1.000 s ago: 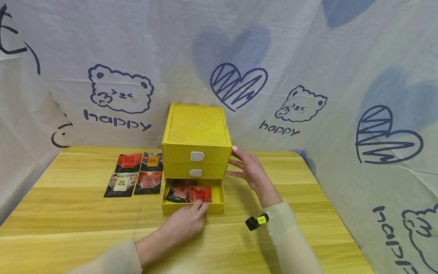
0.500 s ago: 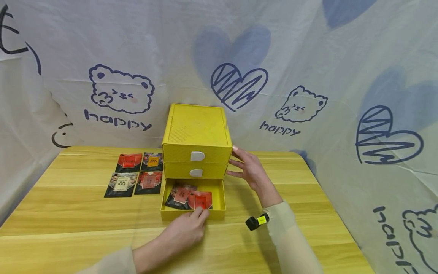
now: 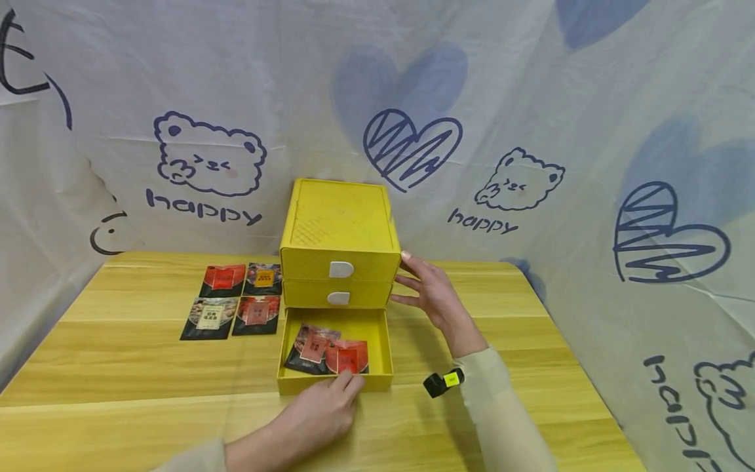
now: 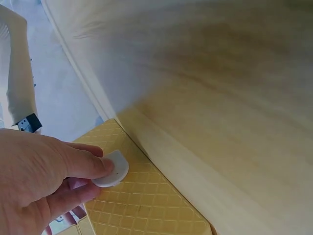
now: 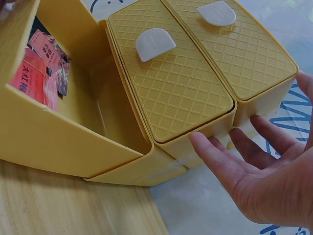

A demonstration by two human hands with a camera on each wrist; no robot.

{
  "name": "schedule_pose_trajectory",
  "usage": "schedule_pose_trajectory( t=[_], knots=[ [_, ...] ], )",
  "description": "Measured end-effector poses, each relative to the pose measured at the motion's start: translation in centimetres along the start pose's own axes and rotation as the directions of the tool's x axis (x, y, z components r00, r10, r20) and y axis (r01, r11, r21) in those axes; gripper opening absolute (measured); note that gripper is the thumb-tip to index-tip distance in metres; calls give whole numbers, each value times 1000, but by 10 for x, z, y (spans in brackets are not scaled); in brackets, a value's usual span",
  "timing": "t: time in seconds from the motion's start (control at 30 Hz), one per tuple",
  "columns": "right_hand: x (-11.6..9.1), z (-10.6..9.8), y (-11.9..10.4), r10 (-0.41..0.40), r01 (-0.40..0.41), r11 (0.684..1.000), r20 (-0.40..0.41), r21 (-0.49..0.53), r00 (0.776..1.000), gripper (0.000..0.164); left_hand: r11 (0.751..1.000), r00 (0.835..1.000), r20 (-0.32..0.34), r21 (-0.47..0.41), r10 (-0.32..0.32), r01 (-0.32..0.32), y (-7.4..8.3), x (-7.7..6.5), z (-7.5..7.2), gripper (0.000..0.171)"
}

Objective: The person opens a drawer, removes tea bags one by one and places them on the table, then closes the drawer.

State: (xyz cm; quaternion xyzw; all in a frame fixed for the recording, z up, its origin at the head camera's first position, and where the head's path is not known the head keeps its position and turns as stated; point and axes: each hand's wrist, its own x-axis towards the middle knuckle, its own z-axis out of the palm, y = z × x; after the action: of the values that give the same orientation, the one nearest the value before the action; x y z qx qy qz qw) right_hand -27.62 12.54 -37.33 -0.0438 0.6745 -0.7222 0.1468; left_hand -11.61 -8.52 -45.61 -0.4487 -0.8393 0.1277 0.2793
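A yellow three-drawer box (image 3: 342, 213) stands on the table, its bottom drawer (image 3: 368, 322) pulled out toward me. My left hand (image 3: 321, 410) pinches the white tab handle (image 4: 119, 170) of that drawer between thumb and fingers. Inside the drawer lie two dark sachets, one with a dusky pink label (image 3: 309, 349), the other with a bright red one (image 3: 355, 358). My right hand (image 3: 435, 298) rests against the box's right side, fingers spread and fairly straight. In the right wrist view its fingertips touch the side wall (image 5: 266, 105) beside the upper two drawers, which are closed.
Left of the box, several sachets lie flat in two rows, among them a cream-labelled sachet (image 3: 208, 319) and an orange-labelled sachet (image 3: 263, 278). The wooden table (image 3: 118, 367) reaches a white printed curtain (image 3: 318, 85) behind and at the sides.
The left hand has drawn the bottom drawer further out toward me, and the sachets inside have come along, showing more fully. The right hand has stayed at the box's side.
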Motion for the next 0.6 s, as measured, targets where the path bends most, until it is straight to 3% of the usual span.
schedule_pose_trajectory(
  t=[0.37,0.6],
  knots=[
    [-1,1,0,6,-6,1000,-9,-3,1000,70,1000,1000,1,13,7,-7,1,-1,-2,64],
    [-1,1,0,2,-2,1000,-12,-7,1000,68,999,1000,14,-26,25,-25,-1,-1,-3,37]
  ],
)
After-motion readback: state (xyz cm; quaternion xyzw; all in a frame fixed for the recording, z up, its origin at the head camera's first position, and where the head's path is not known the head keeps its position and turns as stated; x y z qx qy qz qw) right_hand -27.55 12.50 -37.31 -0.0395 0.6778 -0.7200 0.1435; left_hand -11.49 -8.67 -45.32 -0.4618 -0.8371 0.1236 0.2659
